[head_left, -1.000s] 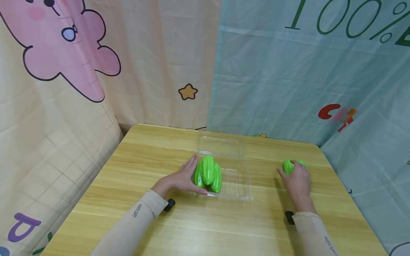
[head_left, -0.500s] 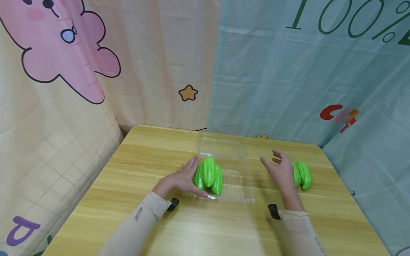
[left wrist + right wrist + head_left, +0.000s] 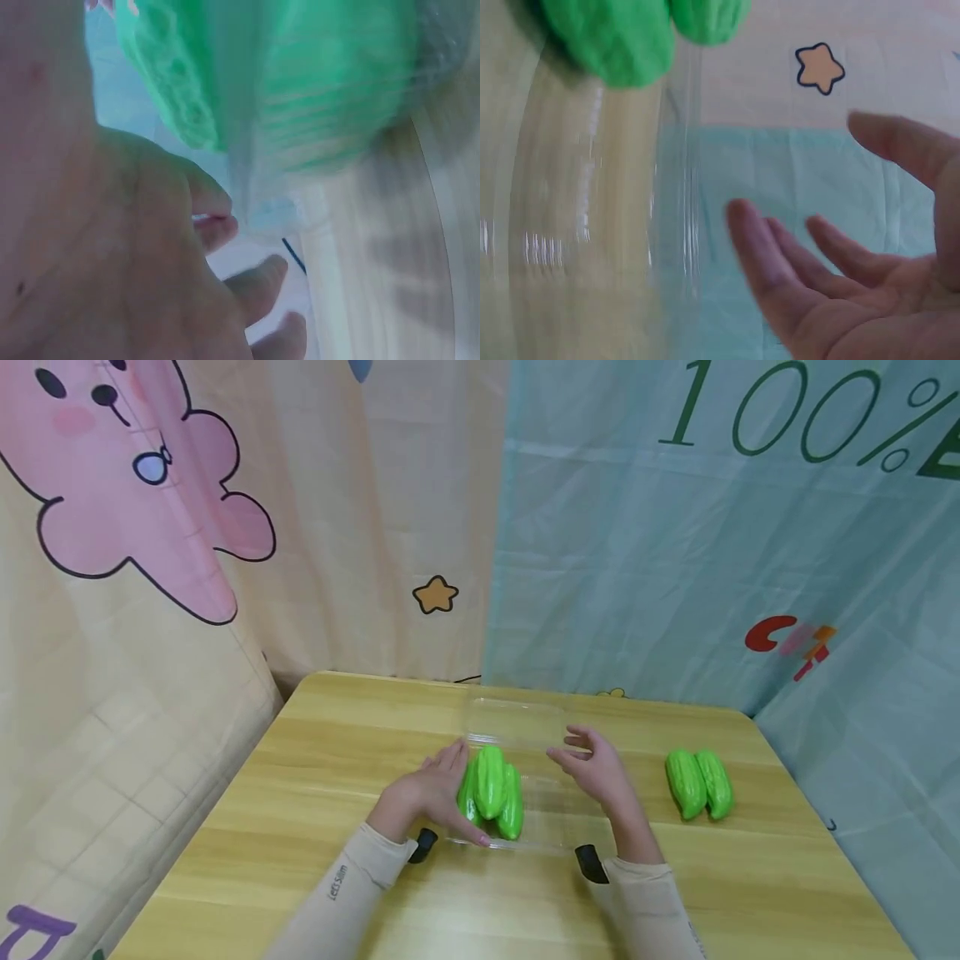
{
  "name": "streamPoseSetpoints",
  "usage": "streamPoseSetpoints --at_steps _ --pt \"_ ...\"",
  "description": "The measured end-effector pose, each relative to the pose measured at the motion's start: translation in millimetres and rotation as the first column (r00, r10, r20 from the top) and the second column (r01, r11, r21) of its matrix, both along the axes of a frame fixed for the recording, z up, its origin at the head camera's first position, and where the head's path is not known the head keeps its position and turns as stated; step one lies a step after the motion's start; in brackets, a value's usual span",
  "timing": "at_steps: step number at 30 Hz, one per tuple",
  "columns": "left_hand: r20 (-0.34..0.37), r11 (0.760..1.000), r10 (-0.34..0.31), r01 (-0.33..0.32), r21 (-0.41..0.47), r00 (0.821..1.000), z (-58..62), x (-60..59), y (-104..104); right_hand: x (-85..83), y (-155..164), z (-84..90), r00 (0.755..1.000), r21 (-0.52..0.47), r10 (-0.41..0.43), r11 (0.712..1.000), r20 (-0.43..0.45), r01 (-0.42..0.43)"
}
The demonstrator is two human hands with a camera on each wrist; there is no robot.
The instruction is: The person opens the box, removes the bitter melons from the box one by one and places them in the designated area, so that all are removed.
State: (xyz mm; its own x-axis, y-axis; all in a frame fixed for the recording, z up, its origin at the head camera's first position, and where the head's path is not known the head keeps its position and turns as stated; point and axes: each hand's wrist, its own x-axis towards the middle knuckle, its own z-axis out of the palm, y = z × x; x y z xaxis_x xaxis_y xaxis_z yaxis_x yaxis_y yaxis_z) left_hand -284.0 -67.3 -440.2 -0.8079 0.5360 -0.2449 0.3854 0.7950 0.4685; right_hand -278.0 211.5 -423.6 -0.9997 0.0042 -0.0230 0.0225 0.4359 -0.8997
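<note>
A clear plastic clamshell box [image 3: 547, 818] lies on the table with its lid [image 3: 516, 718] folded back. Three bright green ridged gourds, like bitter melons [image 3: 491, 783], are heaped in its left part, one on top of the others. My left hand [image 3: 423, 797] rests along the box's left side, fingers stretched and thumb at the front rim. Above the right part of the box is my right hand [image 3: 600, 777], holding nothing, with fingers spread and slightly bent. In the right wrist view, the right hand [image 3: 862, 285] is apart from the clear wall and the green gourds [image 3: 615, 37].
Two more green gourds [image 3: 699, 785] lie side by side on the right of the wooden table [image 3: 780, 877]. Printed curtains [image 3: 637, 568] hang behind the table and along both sides. Black wrist-worn pieces [image 3: 591, 864] show below the hands.
My right hand has let go of the two gourds at the right and moved left to above the box. My left hand stays at the box's side. The head view has tilted slightly up.
</note>
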Motion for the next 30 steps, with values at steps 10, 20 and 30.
streamPoseSetpoints --at_steps 10,20,30 --pt "0.003 0.999 -0.019 0.019 0.028 1.000 -11.9 2.3 3 12.1 -18 -14.4 0.991 0.030 0.097 0.995 0.091 -0.100" --pt "-0.024 0.996 -0.067 0.069 0.061 0.997 -12.4 -5.7 0 18.2 -32 -15.4 0.984 0.028 0.157 0.987 0.089 -0.160" --pt "0.010 0.992 -0.070 0.068 0.105 0.998 -15.7 -8.6 -1 18.4 -46 -20.3 0.967 0.058 0.229 0.970 0.116 -0.236"
